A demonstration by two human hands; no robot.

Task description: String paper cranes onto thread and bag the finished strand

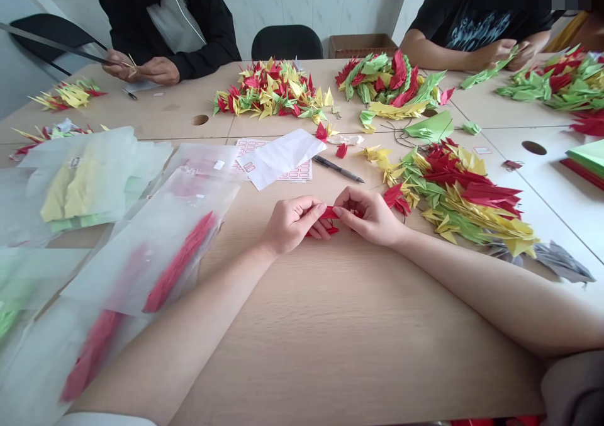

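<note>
Above the middle of the wooden table, my left hand pinches one end of a folded red paper piece between thumb and finger. My right hand grips the same red paper from the other side, its fingers curled. The two hands are close together, and part of the paper is hidden by the fingers. Just beyond my right hand lie red folded papers, beside a large pile of red, yellow and green folded paper.
Plastic bags with folded paper cover the left side. A pen and white sheets lie beyond my hands. Colourful paper piles stand farther back. Two people sit across the table, their hands holding things.
</note>
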